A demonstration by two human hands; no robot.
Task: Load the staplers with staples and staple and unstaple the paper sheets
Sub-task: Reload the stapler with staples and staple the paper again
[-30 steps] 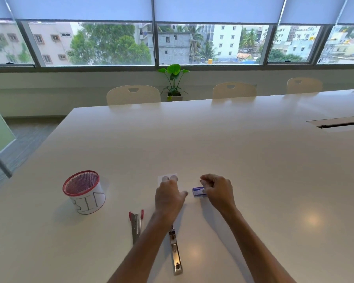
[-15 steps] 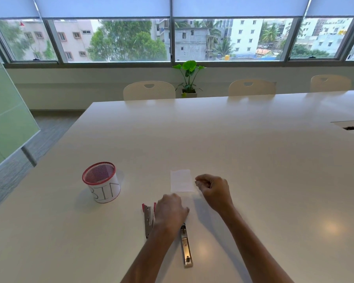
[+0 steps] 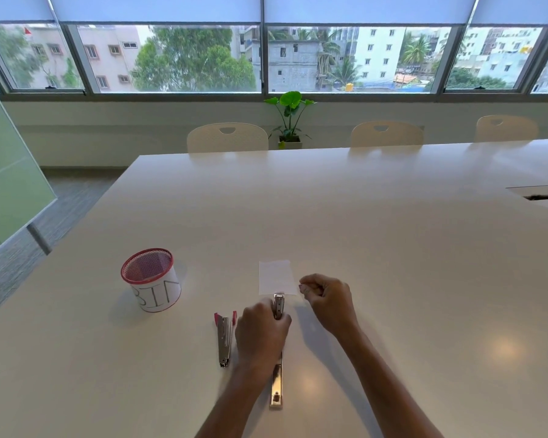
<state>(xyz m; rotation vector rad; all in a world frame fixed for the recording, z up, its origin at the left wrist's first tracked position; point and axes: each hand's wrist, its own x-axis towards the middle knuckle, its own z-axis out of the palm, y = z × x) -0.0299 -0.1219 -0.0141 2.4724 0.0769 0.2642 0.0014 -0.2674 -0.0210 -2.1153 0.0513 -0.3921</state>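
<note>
A silver stapler [image 3: 276,387] lies swung open on the white table [image 3: 393,263], its long arm pointing toward me. My left hand [image 3: 261,335] is shut over its middle, and the stapler's head sticks out past my fingers at the near edge of a small white paper sheet [image 3: 275,276]. My right hand [image 3: 328,303] hovers just right of the paper. Its fingers are curled shut around something small, apparently the staple box, which is almost wholly hidden. A red-and-silver stapler [image 3: 224,338] lies untouched to the left of my left hand.
A red mesh cup labelled BIN [image 3: 152,279] stands left of the staplers. Chairs [image 3: 227,137] line the far edge of the table, with a potted plant [image 3: 290,121] behind them. A cable slot [image 3: 544,196] is set into the table at the right. A glass panel stands at the left.
My left hand left the paper, drew back and closed on the silver stapler, whose head now points at the sheet. My right hand took up the blue staple box. The view shifted.
</note>
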